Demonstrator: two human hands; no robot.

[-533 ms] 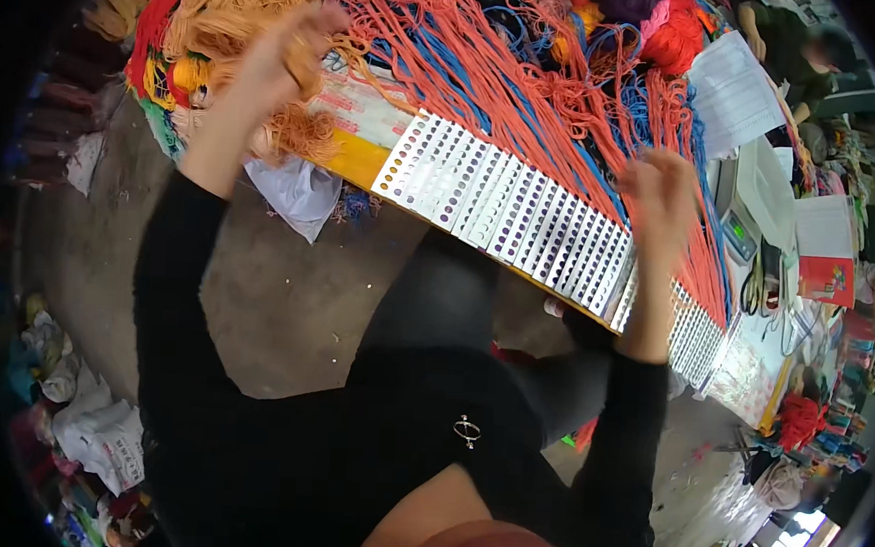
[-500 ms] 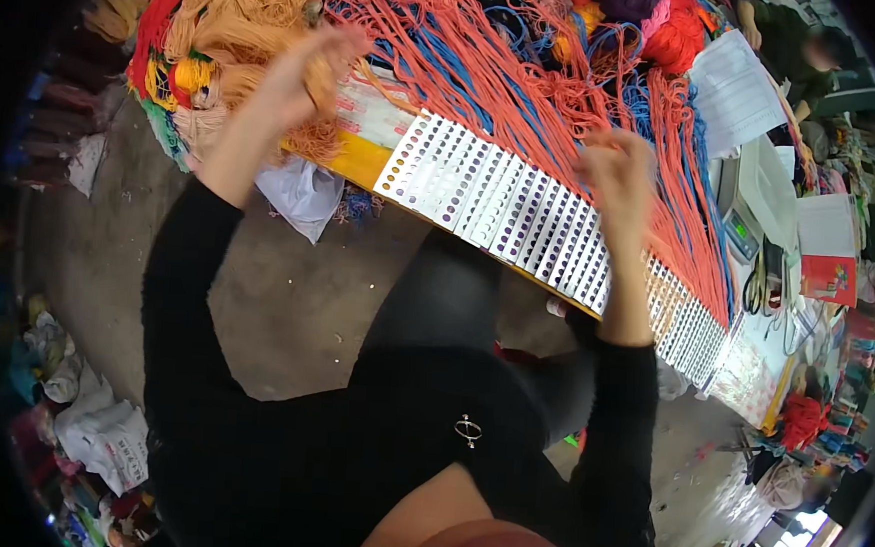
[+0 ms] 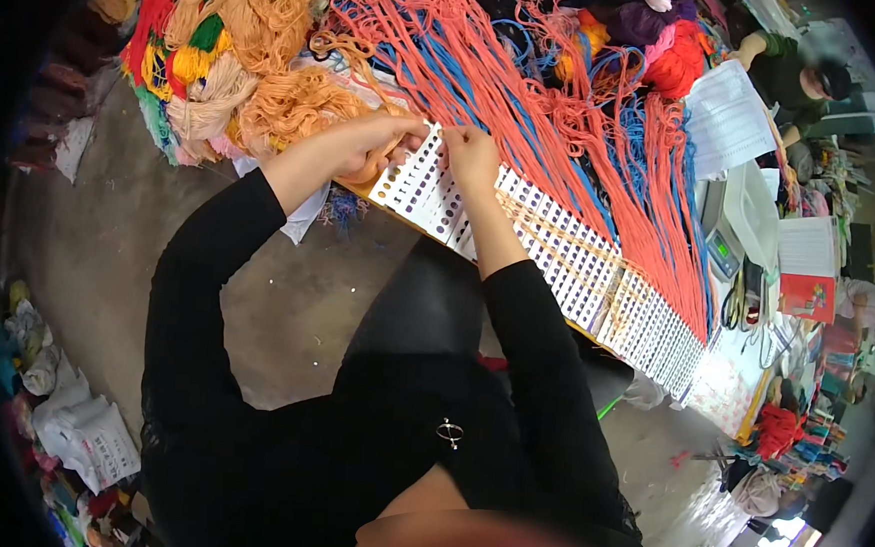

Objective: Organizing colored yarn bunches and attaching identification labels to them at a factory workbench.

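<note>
My left hand (image 3: 377, 144) and my right hand (image 3: 472, 161) meet at the far left end of a row of white punched cards (image 3: 425, 181). Fingers of both hands are pinched close together at the top edge of the first card. What is between the fingertips is too small to make out. Dark round holes or dots run in columns down the cards. Tan yarn strands (image 3: 546, 223) lie across the middle of the row. Beyond the cards stretch long coral and blue yarn strands (image 3: 526, 129). A loose heap of tan-orange yarn (image 3: 293, 104) lies beside my left hand.
Red, yellow and green yarn bundles (image 3: 160, 66) lie at the far left. On the right are a paper sheet (image 3: 729, 119), a scale (image 3: 721, 253) and a red-and-white booklet (image 3: 807, 294). Another person (image 3: 795, 80) is at the far right. White bags (image 3: 87, 433) lie lower left.
My right hand has moved left along the cards, and my left hand has come down from the yarn heap to join it. Tan strands now lie farther across the cards.
</note>
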